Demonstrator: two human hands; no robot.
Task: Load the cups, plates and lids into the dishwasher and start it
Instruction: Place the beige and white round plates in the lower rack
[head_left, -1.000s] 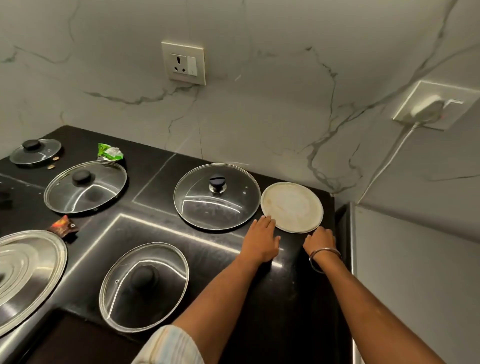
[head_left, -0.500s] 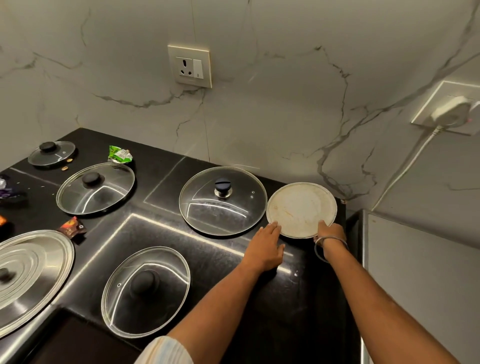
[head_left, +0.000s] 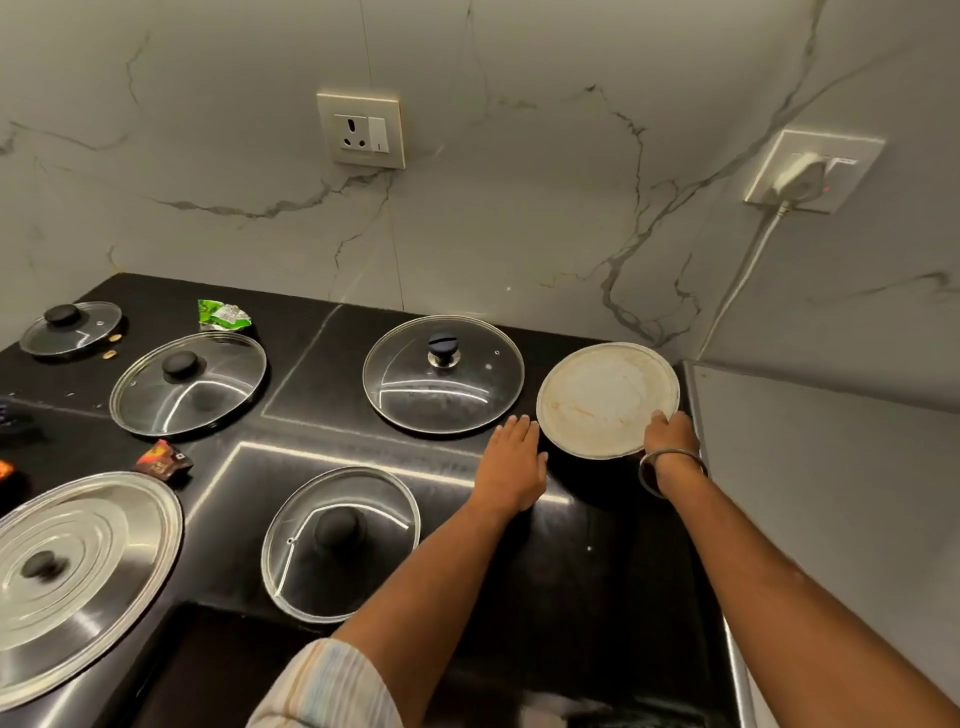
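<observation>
A round steel plate (head_left: 605, 397) with a stained face sits at the right end of the black counter (head_left: 597, 561), its near edge lifted. My right hand (head_left: 670, 431) grips that near right rim. My left hand (head_left: 511, 462) lies flat on the counter with straight fingers, just left of the plate. A glass lid with a dark knob (head_left: 443, 374) lies left of the plate. Another glass lid (head_left: 340, 543) lies nearer me.
Two more glass lids (head_left: 188, 383) (head_left: 70, 328) and a large steel lid (head_left: 72, 577) lie to the left. A green wrapper (head_left: 223, 315) and a dark wrapper (head_left: 163, 462) lie between them. A marble wall stands behind; a grey appliance (head_left: 831, 493) adjoins the counter's right edge.
My right hand reached forward from the counter and took hold of the plate's near right rim, tilting it up. My left hand slid slightly forward beside the plate.
</observation>
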